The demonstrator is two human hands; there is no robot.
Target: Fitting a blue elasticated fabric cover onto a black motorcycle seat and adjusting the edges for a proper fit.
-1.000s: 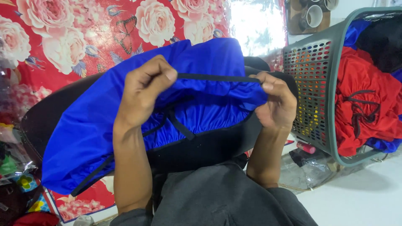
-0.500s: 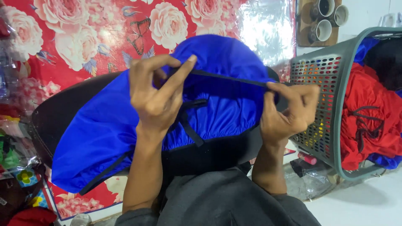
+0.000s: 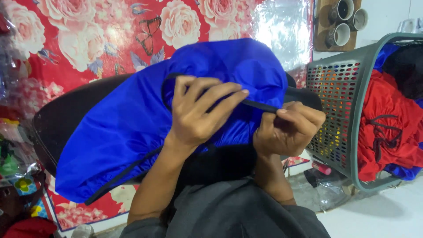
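A shiny blue cloth cover (image 3: 132, 128) with a black drawstring edge (image 3: 260, 105) is stretched over a black rounded seat-like shape (image 3: 66, 119) in front of me. My left hand (image 3: 198, 112) lies on the blue cloth with its fingers hooked over the black edge near the middle. My right hand (image 3: 288, 130) pinches the same black edge just to the right of it. Both hands are close together, thumbs side by side. My dark grey lap (image 3: 229, 211) fills the bottom of the view.
A grey perforated laundry basket (image 3: 343, 123) stands at right, holding red (image 3: 387, 128), blue and black clothes. A red cloth with pink roses (image 3: 88, 39) hangs behind. Rolls of tape (image 3: 343, 20) hang on the wall. Clutter sits at lower left.
The cover has come further over the black shape and down toward me. My hands have drawn closer together along the black edge, and the left hand's fingers now curl over it.
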